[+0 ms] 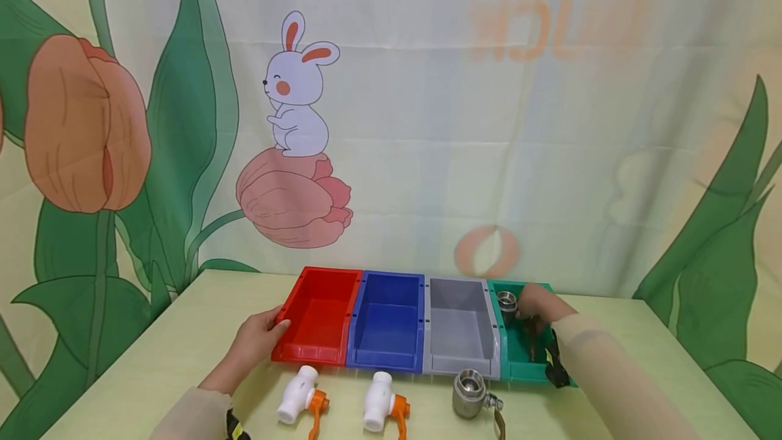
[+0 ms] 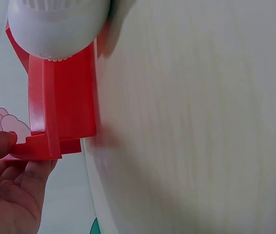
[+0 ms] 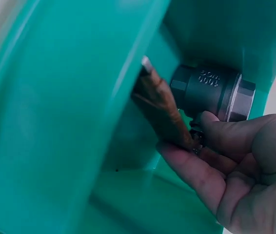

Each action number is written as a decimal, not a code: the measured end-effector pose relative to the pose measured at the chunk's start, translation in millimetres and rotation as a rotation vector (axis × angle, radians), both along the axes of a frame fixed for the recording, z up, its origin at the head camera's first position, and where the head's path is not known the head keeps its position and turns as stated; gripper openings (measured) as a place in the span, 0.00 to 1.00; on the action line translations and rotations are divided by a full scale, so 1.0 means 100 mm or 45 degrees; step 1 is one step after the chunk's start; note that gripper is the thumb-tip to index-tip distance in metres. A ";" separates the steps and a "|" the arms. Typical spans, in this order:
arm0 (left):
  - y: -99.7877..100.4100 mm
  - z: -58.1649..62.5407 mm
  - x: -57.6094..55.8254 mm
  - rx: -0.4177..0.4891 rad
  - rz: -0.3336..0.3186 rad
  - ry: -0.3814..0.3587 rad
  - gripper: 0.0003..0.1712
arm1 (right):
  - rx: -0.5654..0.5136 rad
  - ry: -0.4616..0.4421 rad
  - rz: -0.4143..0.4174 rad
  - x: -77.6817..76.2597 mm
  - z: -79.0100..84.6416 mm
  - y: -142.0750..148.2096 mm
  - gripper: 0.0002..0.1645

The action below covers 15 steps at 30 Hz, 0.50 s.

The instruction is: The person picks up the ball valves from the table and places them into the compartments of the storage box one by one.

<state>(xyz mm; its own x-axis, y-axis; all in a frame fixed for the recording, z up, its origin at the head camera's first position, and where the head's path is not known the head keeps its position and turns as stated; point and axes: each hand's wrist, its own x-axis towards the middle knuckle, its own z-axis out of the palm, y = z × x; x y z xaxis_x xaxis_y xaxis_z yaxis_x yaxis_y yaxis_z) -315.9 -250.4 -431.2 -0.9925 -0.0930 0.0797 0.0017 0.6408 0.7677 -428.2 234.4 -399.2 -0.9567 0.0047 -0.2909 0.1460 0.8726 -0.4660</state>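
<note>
My left hand [image 1: 255,339] grips the left side wall of the red bin [image 1: 320,323], thumb over its rim and fingers beneath in the left wrist view. At the right end of the row, my right hand [image 1: 540,304] reaches into the green bin [image 1: 518,353]. It pinches a metal ball valve [image 3: 207,91] near the stem, where the brownish lever handle [image 3: 165,109] joins the body. The valve body [image 1: 506,305] lies within the green bin, close to its wall. Part of the stem is hidden behind the fingertips.
Between the red and green bins sit a blue bin [image 1: 387,331] and a grey bin [image 1: 461,331], joined in one row. In front stand two white plastic valves [image 1: 298,396] with orange handles and another metal ball valve [image 1: 468,396]. A printed curtain [image 1: 403,155] hangs behind the table.
</note>
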 end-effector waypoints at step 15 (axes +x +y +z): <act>0.00 0.01 0.02 -0.035 -0.008 0.053 0.29 | -0.010 -0.098 -0.056 0.03 0.09 -0.09 0.16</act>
<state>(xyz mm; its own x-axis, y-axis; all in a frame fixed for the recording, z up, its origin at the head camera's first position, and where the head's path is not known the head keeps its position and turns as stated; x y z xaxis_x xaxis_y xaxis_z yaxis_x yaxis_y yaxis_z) -314.1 -250.1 -430.0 -0.9888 -0.0840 0.1231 0.0371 0.6615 0.7491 -425.5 225.8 -390.0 -0.9304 0.0437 -0.3640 0.2200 0.8608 -0.4590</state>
